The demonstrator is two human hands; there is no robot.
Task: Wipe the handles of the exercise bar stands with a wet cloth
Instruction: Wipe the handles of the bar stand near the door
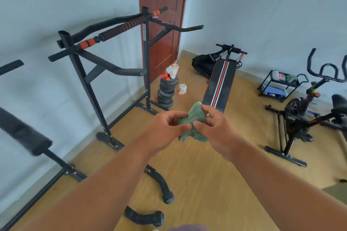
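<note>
Both hands met in front of you at chest height, clear of any equipment. Your left hand (169, 125) pinched the left edge of the green cloth (191, 124) between thumb and curled fingers; your right hand (212, 124) pinched the right edge the same way. The cloth hung bunched between the 2 hands, 1 corner peaking above them, a ragged tail drooping below, so its long axis ran roughly up-and-down.

The step looked like readying the cloth. You did well to fold it into a pad that wraps a grip, damp side out, before reaching.

The exercise bar stand (105, 73) stood ahead and left of your left hand, well apart from it. Its nearest handle (120, 70) ran left-to-right, free end pointing right toward the door (163, 24). The foam-gripped top bar (120, 31) rose up-right above it.

Wrap and slide along each handle's length, not across it.
</note>
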